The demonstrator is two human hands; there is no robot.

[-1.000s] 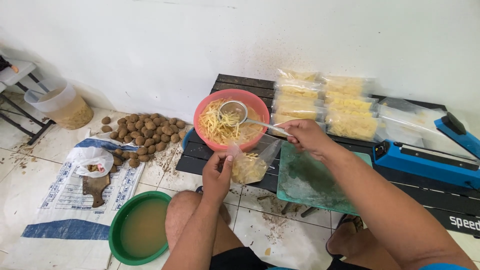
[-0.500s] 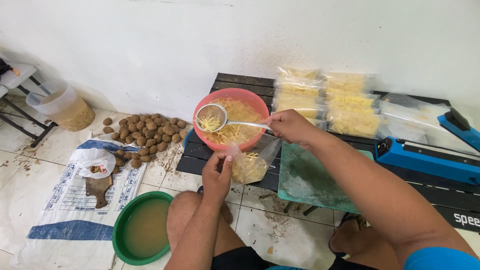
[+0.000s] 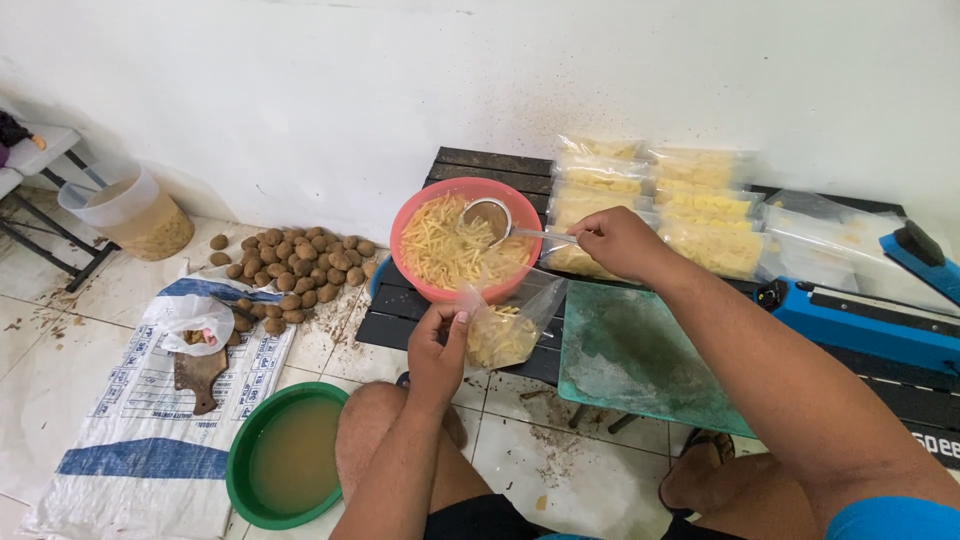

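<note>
Potato strips fill red bowl (image 3: 405, 262) at left end of black slatted table (image 3: 400, 325). Right hand (image 3: 615, 243) gripping metal ladle (image 3: 490, 217), scoop in bowl. Left hand (image 3: 437, 352) pinching clear bag (image 3: 503, 330), partly filled, just near of bowl.

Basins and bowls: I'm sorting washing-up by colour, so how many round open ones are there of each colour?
Red bowl: 1
Green basin: 1
Total: 2
</note>
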